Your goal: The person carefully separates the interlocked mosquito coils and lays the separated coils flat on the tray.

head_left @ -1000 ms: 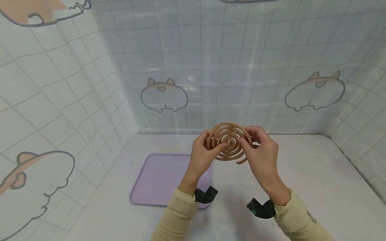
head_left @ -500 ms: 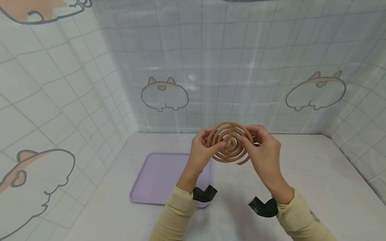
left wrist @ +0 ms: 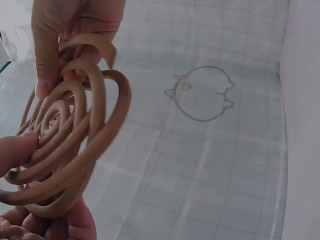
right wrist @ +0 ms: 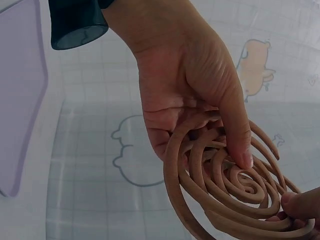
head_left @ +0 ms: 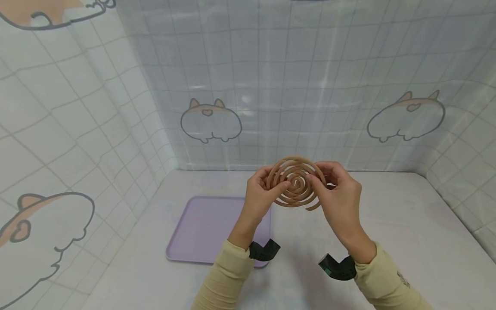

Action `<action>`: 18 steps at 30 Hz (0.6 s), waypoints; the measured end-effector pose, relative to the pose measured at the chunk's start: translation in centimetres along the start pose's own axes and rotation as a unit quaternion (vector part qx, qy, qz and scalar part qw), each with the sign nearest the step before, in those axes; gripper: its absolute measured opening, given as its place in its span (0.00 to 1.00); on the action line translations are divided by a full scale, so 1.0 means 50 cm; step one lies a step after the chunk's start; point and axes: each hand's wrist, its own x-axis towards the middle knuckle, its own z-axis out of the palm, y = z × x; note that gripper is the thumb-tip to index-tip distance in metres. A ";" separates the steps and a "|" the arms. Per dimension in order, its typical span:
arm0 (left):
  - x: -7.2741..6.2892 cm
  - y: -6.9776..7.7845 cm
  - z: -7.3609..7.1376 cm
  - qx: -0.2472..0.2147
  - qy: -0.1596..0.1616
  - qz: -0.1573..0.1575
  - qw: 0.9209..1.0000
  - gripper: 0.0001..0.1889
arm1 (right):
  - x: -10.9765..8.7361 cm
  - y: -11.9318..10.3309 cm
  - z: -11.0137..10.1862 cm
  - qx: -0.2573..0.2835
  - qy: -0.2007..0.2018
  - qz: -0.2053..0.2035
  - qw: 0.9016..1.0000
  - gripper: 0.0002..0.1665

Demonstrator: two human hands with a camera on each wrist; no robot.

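Note:
A brown mosquito coil (head_left: 296,185) is held up above the table in the head view, its spiral face towards me. Its rings overlap and spread apart in layers, so it looks like two nested coils; the left wrist view shows the gaps between the coil's strands (left wrist: 98,97). My left hand (head_left: 258,196) pinches the left side, thumb on the front near the centre, fingers behind. On the opposite side my right hand (head_left: 341,198) grips it likewise, its thumb pressing close to the centre. Parts of the fingers are hidden behind the coil (right wrist: 172,170).
A flat lilac tray (head_left: 205,228) lies on the white table (head_left: 407,224), left of and partly behind my left forearm. Walls of tile-patterned sheeting (head_left: 302,86) with cartoon animals enclose the back and sides. A black camera mount (head_left: 339,268) sits on each wrist.
Hardly anything differs: both hands keep their hold on the coil at nearly the same spot. The right hand has shifted slightly to the right.

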 end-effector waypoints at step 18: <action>0.000 0.004 0.001 -0.006 0.008 -0.031 0.999 0.16 | 0.003 0.008 -0.002 -0.055 -0.008 -0.023 0.998 0.15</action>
